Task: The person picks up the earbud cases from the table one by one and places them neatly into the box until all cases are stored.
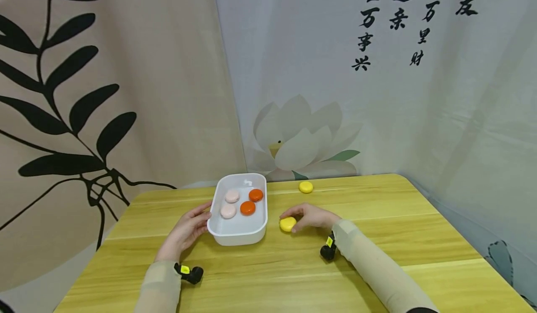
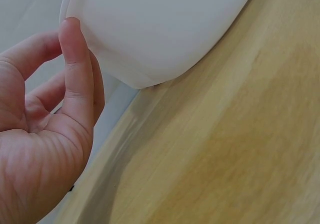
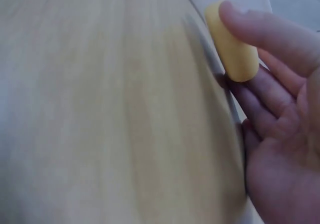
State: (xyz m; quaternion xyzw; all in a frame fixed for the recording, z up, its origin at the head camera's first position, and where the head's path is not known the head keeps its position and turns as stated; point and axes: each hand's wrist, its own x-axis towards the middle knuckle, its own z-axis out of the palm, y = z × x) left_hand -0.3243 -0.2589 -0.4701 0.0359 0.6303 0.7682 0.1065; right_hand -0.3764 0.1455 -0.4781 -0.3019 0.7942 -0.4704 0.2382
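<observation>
A thick yellow disc with rounded edges [image 1: 287, 224] is pinched between the thumb and fingers of my right hand [image 1: 311, 216]. The right wrist view shows the thumb across one face of this yellow disc [image 3: 232, 48], low over the tabletop. To its left stands a white rectangular tray [image 1: 239, 239] holding two pale pink discs [image 1: 228, 211] and two orange discs [image 1: 247, 208]. My left hand [image 1: 186, 231] touches the tray's left side, its fingers loosely bent; in the left wrist view a fingertip [image 2: 73, 31] lies right at the rim.
Another yellow disc [image 1: 306, 187] lies near the back edge of the wooden table [image 1: 377, 238], right of the tray. Behind the table hangs a printed curtain [image 1: 310, 70] with a lotus and black characters. Small black wrist cameras [image 1: 193, 274] sit at both wrists.
</observation>
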